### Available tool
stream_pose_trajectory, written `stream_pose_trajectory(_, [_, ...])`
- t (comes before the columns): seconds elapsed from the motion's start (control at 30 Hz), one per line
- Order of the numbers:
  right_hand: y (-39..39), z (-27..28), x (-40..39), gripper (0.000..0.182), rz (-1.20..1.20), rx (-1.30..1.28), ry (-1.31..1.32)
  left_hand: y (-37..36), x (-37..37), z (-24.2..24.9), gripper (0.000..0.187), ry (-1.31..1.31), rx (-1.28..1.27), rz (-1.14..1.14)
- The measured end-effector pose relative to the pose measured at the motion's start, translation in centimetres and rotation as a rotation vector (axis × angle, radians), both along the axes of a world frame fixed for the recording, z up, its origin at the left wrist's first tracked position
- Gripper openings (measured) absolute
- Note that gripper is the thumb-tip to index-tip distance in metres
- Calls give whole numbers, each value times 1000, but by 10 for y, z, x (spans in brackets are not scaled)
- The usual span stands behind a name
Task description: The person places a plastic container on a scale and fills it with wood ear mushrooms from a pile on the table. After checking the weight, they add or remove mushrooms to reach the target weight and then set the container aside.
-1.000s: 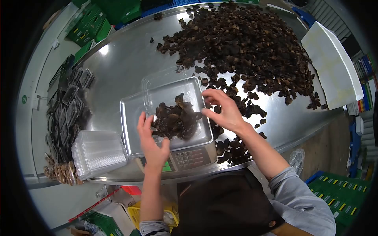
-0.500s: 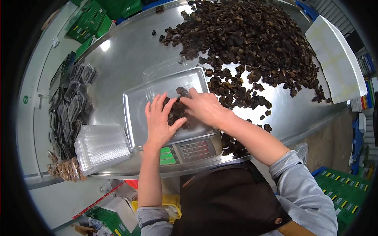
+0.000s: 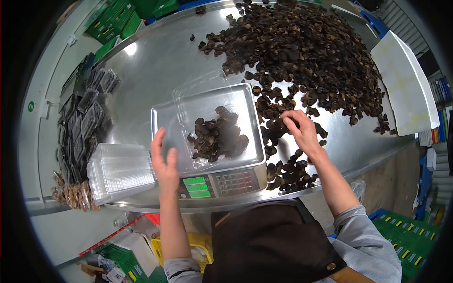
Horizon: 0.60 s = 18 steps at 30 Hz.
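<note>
On the steel pan (image 3: 163, 113) of a weighing scale lies a clear plastic tray (image 3: 181, 101) with its lid folded back. Dark brown wood ear mushrooms (image 3: 217, 134) are heaped in it. My left hand (image 3: 165, 165) hovers at the pan's left front edge, fingers spread and holding nothing. To the right of the scale, my right hand (image 3: 304, 134) reaches into loose wood ear mushrooms (image 3: 271, 106) on the table. Its fingers are curled with the tips among the pieces; what they grip is hidden. The scale's keypad (image 3: 233, 181) and green displays (image 3: 196, 184) face me.
A large mushroom pile (image 3: 302, 52) covers the back right of the steel table (image 3: 141, 70), beside a white foam box (image 3: 406, 85). Stacked clear trays (image 3: 120, 172) stand left of the scale, near black-looking packs (image 3: 82, 122). Green crates (image 3: 410, 236) sit lower right.
Both hands have come away from the tray's mushrooms. My right hand moved right to the loose mushrooms on the table; my left hand drew back left, fingers apart.
</note>
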State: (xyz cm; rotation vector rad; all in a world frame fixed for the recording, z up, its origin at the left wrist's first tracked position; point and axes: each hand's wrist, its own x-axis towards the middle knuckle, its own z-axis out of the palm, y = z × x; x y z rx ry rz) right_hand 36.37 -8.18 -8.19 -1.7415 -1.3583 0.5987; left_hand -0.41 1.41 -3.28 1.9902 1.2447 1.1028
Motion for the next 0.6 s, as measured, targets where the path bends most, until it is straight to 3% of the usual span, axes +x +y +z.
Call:
stream_pose_trajectory(0.03, [-5,-1,5,20,36,-58,-176,-2,-10,0,53,-82,-100,78])
stream_pose_trajectory(0.1, [-18,0,7,26,101,-210,-265,-9,-22,0,47,-162,-200,169])
stream_pose_trajectory(0.17, [-14,2,2,31,136,-162,-308,-15,-28,-1,37,-297,-281,229])
stream_pose_trajectory(0.23, [2,10,-8,32,99,57,-248,-22,-28,3,36,-256,-353,239])
stream_pose_trajectory(0.27, [11,28,-18,31,78,-44,24,-26,-25,4,34,-219,-425,244])
stream_pose_trajectory(0.3, [22,35,-24,30,86,-76,90,-28,-22,4,34,-217,-423,234])
stream_pose_trajectory(0.4, [53,28,-40,28,146,12,202,-37,-8,1,35,-126,-696,220])
stream_pose_trajectory(0.5, [77,20,-52,31,139,-1,205,-46,-3,-18,37,-72,-729,88])
stream_pose_trajectory(0.6, [96,6,-59,34,79,-40,383,-45,6,-30,47,-229,-824,44])
